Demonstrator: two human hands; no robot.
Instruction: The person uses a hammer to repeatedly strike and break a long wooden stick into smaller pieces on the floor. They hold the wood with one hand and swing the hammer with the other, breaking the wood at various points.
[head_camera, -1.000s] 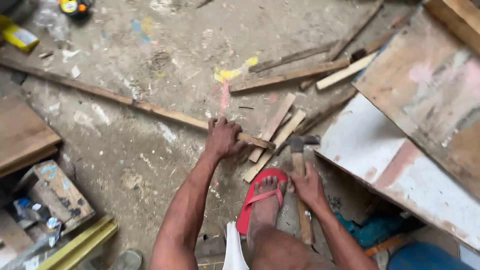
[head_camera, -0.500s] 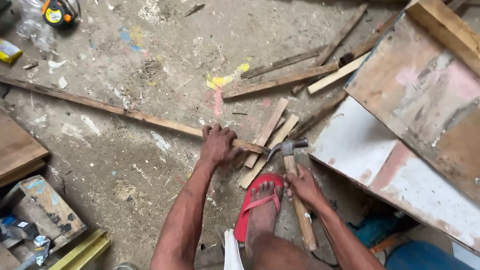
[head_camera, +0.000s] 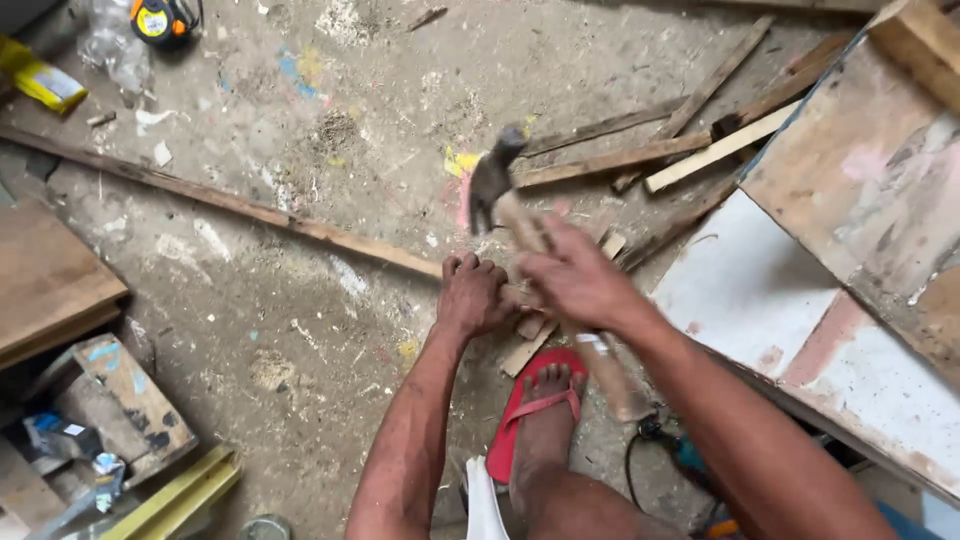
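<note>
My right hand (head_camera: 575, 280) grips the wooden handle of a claw hammer (head_camera: 492, 180), raised and blurred, its steel head above the floor. My left hand (head_camera: 472, 295) presses down on the near end of a long thin wooden strip (head_camera: 230, 205) that runs across the concrete floor to the upper left. Short wood offcuts (head_camera: 528, 345) lie under and beside my hands. My foot in a red sandal (head_camera: 535, 410) stands just below them.
More wooden strips (head_camera: 640, 155) lie at upper centre. Large painted plywood boards (head_camera: 850, 250) fill the right side. A tape measure (head_camera: 160, 20) sits at top left, a wooden box (head_camera: 120, 400) and a yellow level (head_camera: 175, 495) at lower left.
The hammer has swung up from beside the offcuts to a raised position above my left hand. My left hand stays pressed on the strip. The camera has moved closer.
</note>
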